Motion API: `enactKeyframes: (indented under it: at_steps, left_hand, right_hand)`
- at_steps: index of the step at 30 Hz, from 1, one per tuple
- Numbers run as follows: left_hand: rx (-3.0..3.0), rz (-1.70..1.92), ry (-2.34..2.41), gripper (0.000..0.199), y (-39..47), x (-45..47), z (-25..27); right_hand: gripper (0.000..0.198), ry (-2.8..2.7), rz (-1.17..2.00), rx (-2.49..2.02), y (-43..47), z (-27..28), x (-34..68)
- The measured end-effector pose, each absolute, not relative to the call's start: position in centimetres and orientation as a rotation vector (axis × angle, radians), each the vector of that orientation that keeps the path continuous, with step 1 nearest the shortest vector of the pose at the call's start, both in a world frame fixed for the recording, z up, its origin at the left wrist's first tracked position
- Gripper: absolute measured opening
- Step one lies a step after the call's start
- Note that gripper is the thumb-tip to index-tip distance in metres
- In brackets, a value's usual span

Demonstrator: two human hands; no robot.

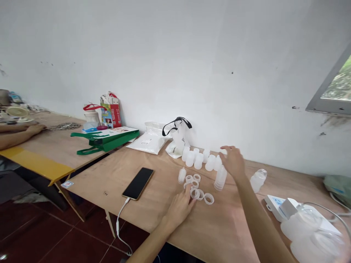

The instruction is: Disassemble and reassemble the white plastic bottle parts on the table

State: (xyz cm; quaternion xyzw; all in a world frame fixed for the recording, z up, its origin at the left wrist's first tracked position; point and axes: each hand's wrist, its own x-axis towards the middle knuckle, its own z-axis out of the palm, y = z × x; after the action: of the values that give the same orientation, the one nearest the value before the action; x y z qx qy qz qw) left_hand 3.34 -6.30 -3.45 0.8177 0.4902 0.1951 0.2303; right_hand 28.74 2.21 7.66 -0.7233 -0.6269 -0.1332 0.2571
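Note:
My left hand is low over the table, its fingertips closed on a translucent plastic ring. Around it lie several similar loose rings. My right hand is raised by the right end of a group of frosted white plastic bottles, thumb and fingers apart and nothing visible in its grasp. Just below that hand stands a tall, ribbed translucent stack, seemingly of nested plastic pieces. A smaller clear plastic piece with a narrow tip stands left of the rings.
A phone on a white cable lies left. Behind are a white plastic package, a black-handled bag and a green bag. At right are a bagged bottle, a power strip and large translucent containers. Another person's hand rests far left.

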Motion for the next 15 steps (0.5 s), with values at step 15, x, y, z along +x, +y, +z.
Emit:
enactKeyframes:
  at_steps: [15]
  left_hand:
    - [2.250, 0.554, 1.374, 0.009, -6.3, 3.5, -3.5]
  right_hand:
    - [0.070, -1.013, -0.114, -2.238, -0.8, -0.7, 40.4]
